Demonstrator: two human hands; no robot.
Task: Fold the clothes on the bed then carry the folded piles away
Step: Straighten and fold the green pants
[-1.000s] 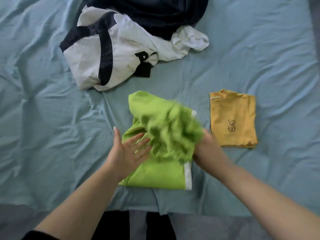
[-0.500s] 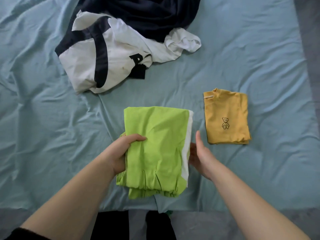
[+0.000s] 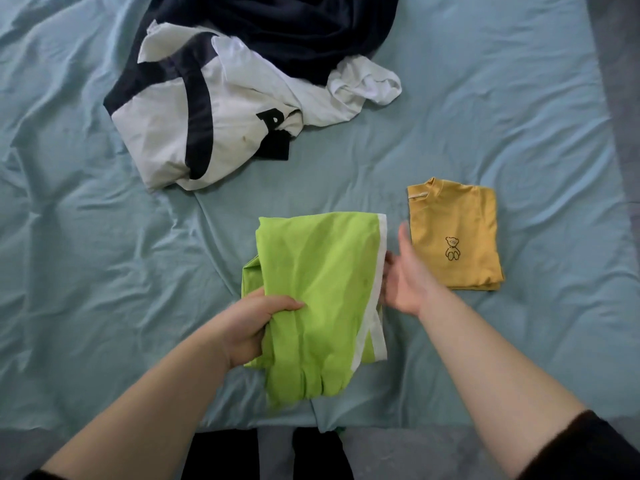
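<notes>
Two hands work at a folded green garment (image 3: 318,292) at the near edge of the bed (image 3: 86,237). The left hand (image 3: 256,327) is clenched around its near left edge, thumb on top. The right hand (image 3: 405,275) is spread with straight fingers, its palm against the white stripe along the garment's right side, gripping nothing. Just right of that hand lies a folded yellow shirt (image 3: 457,233) with a small bear drawing. Farther off, to the left, a crumpled white and navy top (image 3: 207,126) lies partly under a dark navy garment (image 3: 294,32).
</notes>
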